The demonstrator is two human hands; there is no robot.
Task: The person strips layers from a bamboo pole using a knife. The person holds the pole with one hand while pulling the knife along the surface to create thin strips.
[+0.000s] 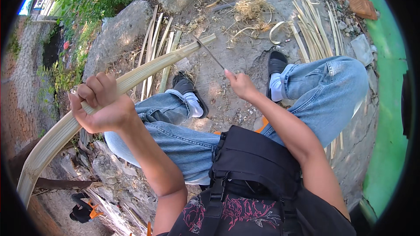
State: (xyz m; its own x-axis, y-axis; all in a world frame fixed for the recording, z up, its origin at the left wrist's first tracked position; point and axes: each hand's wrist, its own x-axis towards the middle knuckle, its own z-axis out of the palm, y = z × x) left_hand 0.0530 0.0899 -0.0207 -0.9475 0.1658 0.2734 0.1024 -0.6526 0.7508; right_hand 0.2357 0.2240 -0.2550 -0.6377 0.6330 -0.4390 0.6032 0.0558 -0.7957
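A long pale bamboo strip (148, 68) runs slantwise from the lower left up to the middle of the view. My left hand (105, 107) is closed around it, fingers curled, with the strip's far end reaching out beyond. In my right hand (241, 85) is a thin knife (212, 56); its handle is mostly hidden in the closed fingers. The blade meets or crosses the strip near its far end; whether it cuts in I cannot tell.
Split bamboo lengths (151, 54) lie beyond my left foot, and another bundle (313, 32) beyond my right. Curly shavings (251, 10) litter the ground. A large rock (118, 39) stands left, a green wall (389, 118) right, a brick piece (359, 5) far right.
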